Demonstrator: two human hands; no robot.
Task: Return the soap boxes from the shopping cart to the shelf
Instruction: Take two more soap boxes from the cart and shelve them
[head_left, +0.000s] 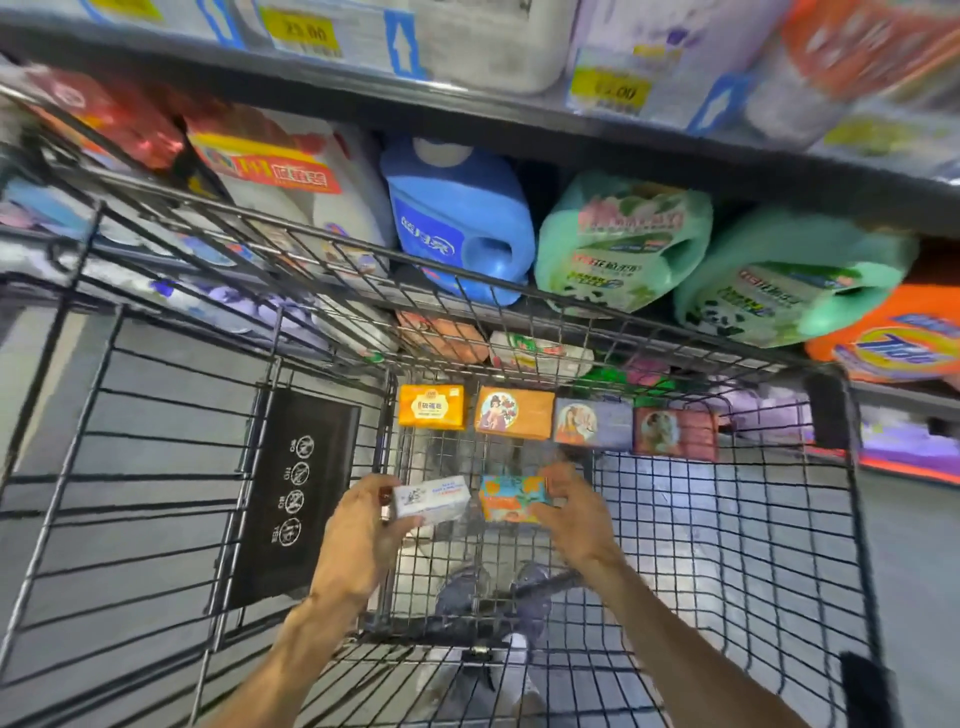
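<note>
both hands are working inside the shopping cart (852, 519) at once. the left hand (363, 530) is gripping the white soap box (431, 500), thumb underneath and fingers curled round its left end; the right hand (576, 512) is pinching the teal-and-orange soap box (511, 499) by its right end. both boxes are sitting low over the cart's mesh floor, just beside each other, w/ the shelf (519, 127) well above.

risks, as i'm judging it: each box is being held by one end only, so either could be twisting loose on the way up. lifting both together means clearing the cart's front wire rim, and a box corner could be snagging there. the shelf bays in view are packed w/ detergent jugs, e.g. the blue jug (457, 218), so a proper gap isn't showing.

count: 6 soap boxes in the cart — 2 in hand, 4 lined up along the front wall: yellow box (431, 406), orange box (514, 411), lilac box (592, 422), dark red box (675, 432). 2 green jugs, 1 blue.
</note>
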